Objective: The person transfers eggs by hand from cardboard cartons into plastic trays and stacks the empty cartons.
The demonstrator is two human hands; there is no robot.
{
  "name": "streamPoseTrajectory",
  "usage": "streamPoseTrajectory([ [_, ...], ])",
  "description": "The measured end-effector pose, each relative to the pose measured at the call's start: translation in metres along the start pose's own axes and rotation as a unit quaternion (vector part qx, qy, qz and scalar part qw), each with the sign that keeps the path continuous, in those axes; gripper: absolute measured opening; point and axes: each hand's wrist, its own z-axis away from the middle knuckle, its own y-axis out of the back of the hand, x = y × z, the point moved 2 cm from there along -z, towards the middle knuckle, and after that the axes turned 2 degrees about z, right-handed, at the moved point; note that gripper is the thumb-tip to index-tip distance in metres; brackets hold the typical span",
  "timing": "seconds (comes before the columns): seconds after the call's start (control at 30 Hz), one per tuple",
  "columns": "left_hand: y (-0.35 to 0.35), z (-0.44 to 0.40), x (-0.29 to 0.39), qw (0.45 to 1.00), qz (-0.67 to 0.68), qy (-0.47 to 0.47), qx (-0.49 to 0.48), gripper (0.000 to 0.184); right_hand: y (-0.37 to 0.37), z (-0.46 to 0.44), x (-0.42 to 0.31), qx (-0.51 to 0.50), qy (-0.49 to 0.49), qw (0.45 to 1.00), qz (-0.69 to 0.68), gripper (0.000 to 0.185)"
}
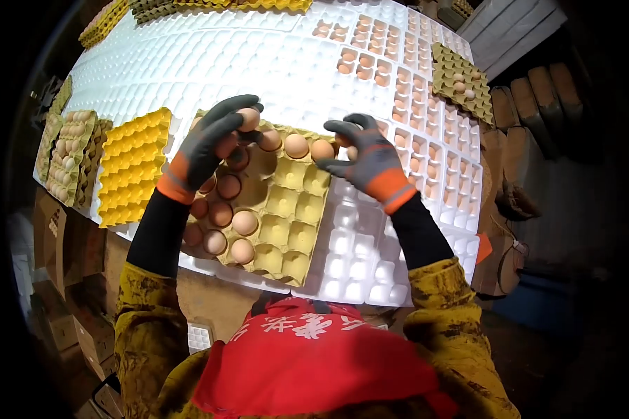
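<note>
Grey gloves with orange cuffs cover both hands. My left hand (210, 143) is closed around brown eggs, with one egg (248, 119) showing at the fingertips above the far left part of a yellowish pulp egg tray (281, 200). My right hand (369, 155) curls at the tray's far right corner, its thumb and fingers around an egg (352, 152) that is partly hidden. Beside that thumb, another egg (322, 149) sits in the tray's far row. More eggs (244, 223) fill cups on the tray's left side; several cups on the right hold none.
White foam trays (217, 59) spread across the table, with eggs (377, 35) in those to the right. A yellow plastic tray (134, 167) and stacked pulp trays with eggs (70, 155) stand left. Another pulp tray (461, 66) lies far right. Cardboard boxes (66, 244) stand below the left edge.
</note>
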Motion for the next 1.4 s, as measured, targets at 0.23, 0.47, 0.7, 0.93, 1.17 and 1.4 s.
streamPoseTrajectory([
  [0.23, -0.065, -0.045, -0.027, 0.7, -0.705, -0.1, -0.063, 0.039, 0.001, 0.016, 0.011, 0.045, -0.057, 0.994, -0.083, 0.051],
  [0.47, -0.095, -0.005, 0.015, 0.777, -0.586, -0.229, 0.022, 0.042, 0.045, 0.216, 0.139, 0.177, -0.209, 0.945, -0.179, 0.046],
  [0.7, -0.319, -0.021, -0.065, 0.866, -0.451, -0.208, -0.06, 0.039, 0.081, 0.284, 0.238, 0.21, -0.292, 0.932, 0.035, 0.048],
  [0.93, -0.412, -0.062, -0.176, 0.806, -0.577, -0.13, -0.029, 0.03, 0.067, 0.281, 0.279, 0.219, -0.259, 0.94, -0.029, 0.041],
  [1.17, -0.375, -0.048, -0.154, 0.855, -0.51, -0.094, 0.015, 0.042, 0.087, 0.302, 0.334, 0.287, -0.258, 0.812, -0.437, 0.039],
  [1.4, -0.342, -0.053, -0.239, 0.838, -0.489, -0.227, 0.083, 0.044, 0.054, 0.297, 0.342, 0.219, -0.178, 0.91, 0.304, 0.046],
])
